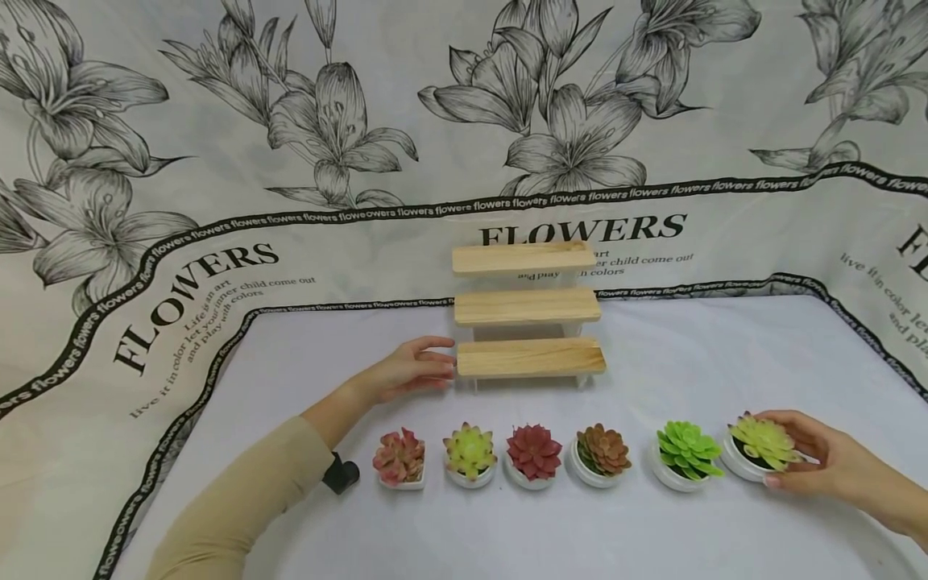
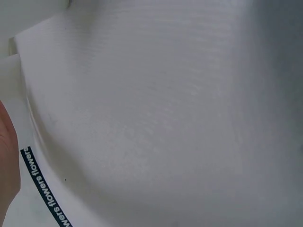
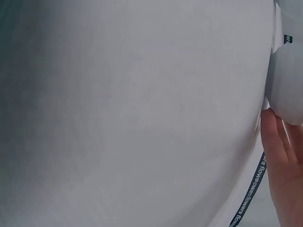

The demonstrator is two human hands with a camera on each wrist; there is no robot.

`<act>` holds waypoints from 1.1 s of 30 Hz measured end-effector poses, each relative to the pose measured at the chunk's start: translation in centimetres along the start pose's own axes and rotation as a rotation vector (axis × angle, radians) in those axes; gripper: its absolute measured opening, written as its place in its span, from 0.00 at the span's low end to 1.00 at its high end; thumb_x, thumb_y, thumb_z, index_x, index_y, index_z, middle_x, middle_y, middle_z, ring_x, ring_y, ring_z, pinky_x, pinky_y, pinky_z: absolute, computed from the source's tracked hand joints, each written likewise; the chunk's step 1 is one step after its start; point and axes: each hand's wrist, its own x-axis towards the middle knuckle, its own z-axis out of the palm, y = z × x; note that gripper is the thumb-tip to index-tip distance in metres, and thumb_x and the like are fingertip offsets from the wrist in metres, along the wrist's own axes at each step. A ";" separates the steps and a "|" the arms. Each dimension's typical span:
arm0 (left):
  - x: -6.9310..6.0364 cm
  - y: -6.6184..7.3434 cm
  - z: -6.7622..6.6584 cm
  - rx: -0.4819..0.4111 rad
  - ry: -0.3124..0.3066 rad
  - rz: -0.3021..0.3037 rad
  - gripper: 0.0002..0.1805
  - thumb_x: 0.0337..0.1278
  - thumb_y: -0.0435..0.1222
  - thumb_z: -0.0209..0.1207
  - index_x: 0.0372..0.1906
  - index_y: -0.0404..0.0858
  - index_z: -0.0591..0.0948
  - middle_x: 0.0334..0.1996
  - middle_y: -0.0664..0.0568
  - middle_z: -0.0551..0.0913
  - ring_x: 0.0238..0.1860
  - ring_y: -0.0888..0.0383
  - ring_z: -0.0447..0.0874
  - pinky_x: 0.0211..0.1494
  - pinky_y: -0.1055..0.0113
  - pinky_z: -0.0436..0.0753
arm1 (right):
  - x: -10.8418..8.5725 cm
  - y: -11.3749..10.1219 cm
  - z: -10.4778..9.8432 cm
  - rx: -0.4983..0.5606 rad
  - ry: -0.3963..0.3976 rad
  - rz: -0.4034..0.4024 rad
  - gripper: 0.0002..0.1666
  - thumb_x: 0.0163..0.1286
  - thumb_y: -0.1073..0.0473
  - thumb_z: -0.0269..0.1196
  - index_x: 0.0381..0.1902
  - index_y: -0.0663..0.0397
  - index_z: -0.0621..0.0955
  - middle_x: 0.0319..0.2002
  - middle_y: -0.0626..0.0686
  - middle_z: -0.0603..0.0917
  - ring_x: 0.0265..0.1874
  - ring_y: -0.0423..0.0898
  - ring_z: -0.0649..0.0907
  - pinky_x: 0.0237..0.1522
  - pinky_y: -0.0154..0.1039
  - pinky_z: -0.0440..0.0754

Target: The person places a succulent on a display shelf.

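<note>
My left hand [image 1: 409, 372] is at the left end of the lowest board of a three-tier wooden stand [image 1: 529, 358], fingers extended; whether they touch it I cannot tell. Only part of that hand [image 2: 8, 161] shows in the left wrist view. My right hand [image 1: 826, 457] holds the rightmost potted succulent [image 1: 767, 443], yellow-green in a round white pot, thumb at the near side and fingers behind. The right wrist view shows my fingers [image 3: 279, 139] against the white pot [image 3: 288, 85]. Beside it stands a bright green succulent [image 1: 687, 451].
Further left along the row are a brown succulent [image 1: 603, 451], a dark red one [image 1: 533, 453], a yellow-green one [image 1: 470, 453] and a pinkish one [image 1: 399, 457]. A small black object [image 1: 341, 474] is by the left sleeve. Behind the stand hangs a flower-printed cloth [image 1: 362, 250].
</note>
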 end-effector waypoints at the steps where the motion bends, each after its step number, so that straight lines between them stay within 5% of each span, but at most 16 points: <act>1: 0.0 0.0 0.1 -0.008 0.006 -0.006 0.29 0.62 0.25 0.53 0.67 0.31 0.60 0.49 0.42 0.77 0.42 0.57 0.81 0.51 0.63 0.81 | 0.0 0.0 0.1 0.002 0.000 0.013 0.37 0.54 0.66 0.69 0.58 0.34 0.69 0.46 0.17 0.66 0.42 0.16 0.68 0.35 0.20 0.76; 6: 0.1 0.3 0.4 -0.034 0.020 -0.021 0.29 0.61 0.24 0.53 0.67 0.32 0.61 0.41 0.48 0.80 0.40 0.59 0.82 0.47 0.68 0.83 | -0.1 -0.1 0.1 -0.014 -0.016 0.090 0.38 0.55 0.61 0.70 0.57 0.25 0.66 0.44 0.16 0.63 0.40 0.16 0.66 0.34 0.23 0.77; 11: 0.4 0.3 0.6 -0.045 0.013 -0.015 0.29 0.60 0.24 0.53 0.66 0.32 0.62 0.42 0.47 0.79 0.39 0.59 0.82 0.46 0.69 0.83 | -0.1 -0.2 0.1 -0.006 -0.031 0.160 0.38 0.55 0.58 0.70 0.57 0.23 0.64 0.49 0.30 0.68 0.39 0.18 0.68 0.35 0.27 0.80; 18: 0.8 0.3 1.1 -0.030 -0.019 -0.012 0.30 0.60 0.24 0.53 0.67 0.32 0.60 0.42 0.47 0.78 0.38 0.59 0.81 0.47 0.68 0.83 | -0.3 0.1 0.3 0.060 -0.015 0.132 0.37 0.57 0.63 0.68 0.49 0.14 0.65 0.42 0.16 0.63 0.40 0.18 0.68 0.34 0.26 0.79; 30: 0.8 0.7 1.6 -0.062 -0.010 -0.012 0.30 0.59 0.22 0.52 0.68 0.32 0.61 0.39 0.49 0.78 0.37 0.60 0.81 0.44 0.71 0.83 | 0.3 0.2 -0.3 -0.001 0.026 0.090 0.32 0.60 0.60 0.66 0.57 0.28 0.67 0.44 0.19 0.66 0.40 0.20 0.70 0.34 0.24 0.77; 33: 0.8 0.7 1.7 -0.066 0.002 -0.021 0.31 0.59 0.21 0.52 0.68 0.33 0.61 0.39 0.49 0.78 0.37 0.60 0.81 0.43 0.71 0.83 | 0.3 0.0 -0.6 0.006 0.039 0.078 0.33 0.60 0.62 0.66 0.56 0.25 0.66 0.44 0.20 0.68 0.40 0.22 0.72 0.33 0.24 0.77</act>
